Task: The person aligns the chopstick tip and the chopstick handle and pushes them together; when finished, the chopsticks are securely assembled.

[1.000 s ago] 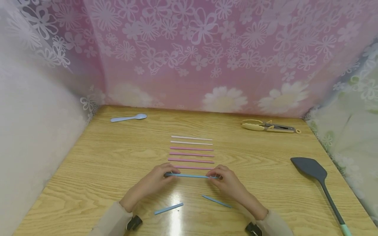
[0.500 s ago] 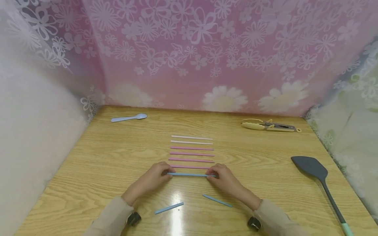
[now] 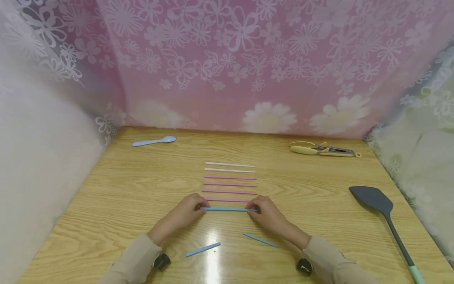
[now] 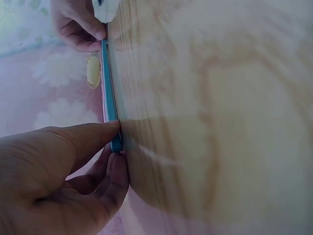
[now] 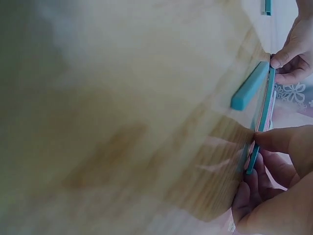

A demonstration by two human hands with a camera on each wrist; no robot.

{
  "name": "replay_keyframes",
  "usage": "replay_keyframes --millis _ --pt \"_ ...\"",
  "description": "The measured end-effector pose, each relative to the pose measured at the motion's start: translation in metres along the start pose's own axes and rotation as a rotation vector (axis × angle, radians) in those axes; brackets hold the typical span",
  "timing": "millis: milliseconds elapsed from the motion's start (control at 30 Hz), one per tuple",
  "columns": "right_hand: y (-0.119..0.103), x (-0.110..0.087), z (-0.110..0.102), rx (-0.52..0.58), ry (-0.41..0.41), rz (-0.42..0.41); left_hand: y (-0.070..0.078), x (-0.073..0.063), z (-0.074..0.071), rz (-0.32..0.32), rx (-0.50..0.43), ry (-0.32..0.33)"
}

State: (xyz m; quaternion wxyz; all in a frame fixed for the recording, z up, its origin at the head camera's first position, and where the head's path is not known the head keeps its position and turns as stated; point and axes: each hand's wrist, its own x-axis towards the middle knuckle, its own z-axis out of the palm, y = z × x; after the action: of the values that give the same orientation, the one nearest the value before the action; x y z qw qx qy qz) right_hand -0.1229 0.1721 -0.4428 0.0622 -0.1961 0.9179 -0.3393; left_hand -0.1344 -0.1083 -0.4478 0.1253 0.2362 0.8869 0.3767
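A blue chopstick lies crosswise at the table surface, held by its two ends. My left hand pinches its thicker left end between thumb and fingers, as the left wrist view of the chopstick shows. At the thinner right end my right hand pinches it in the same way. Just beyond it, pink chopsticks lie in parallel, several of them, then two white chopsticks farther back. Nearer to me are two shorter blue sticks, a thick one on the left and a thin one on the right.
A light blue spoon lies at the back left of the wooden table. Yellow tongs are at the back right, and a dark spatula with a green handle end lies along the right side. Flowered curtains surround the table.
The blue chopstick has shifted slightly away from me, toward the pink row. Both hands keep hold of its ends, and the right hand has edged a little to the left.
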Motion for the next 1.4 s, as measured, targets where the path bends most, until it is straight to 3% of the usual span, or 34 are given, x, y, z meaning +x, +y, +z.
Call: replay_keyframes --millis 533,933,1167,1400 --pt "-0.003 -0.001 -0.002 0.004 -0.005 0.001 0.005 -0.005 -0.001 0.005 0.025 0.004" --pt "-0.010 -0.013 -0.011 0.106 0.102 0.093 0.016 -0.022 -0.002 0.029 0.023 0.076" --pt "-0.010 -0.035 -0.015 0.131 0.034 0.078 0.026 -0.043 0.001 0.044 -0.108 -0.016" --pt "-0.009 -0.052 -0.016 0.215 -0.086 0.060 0.034 -0.059 0.010 0.023 -0.165 -0.064"
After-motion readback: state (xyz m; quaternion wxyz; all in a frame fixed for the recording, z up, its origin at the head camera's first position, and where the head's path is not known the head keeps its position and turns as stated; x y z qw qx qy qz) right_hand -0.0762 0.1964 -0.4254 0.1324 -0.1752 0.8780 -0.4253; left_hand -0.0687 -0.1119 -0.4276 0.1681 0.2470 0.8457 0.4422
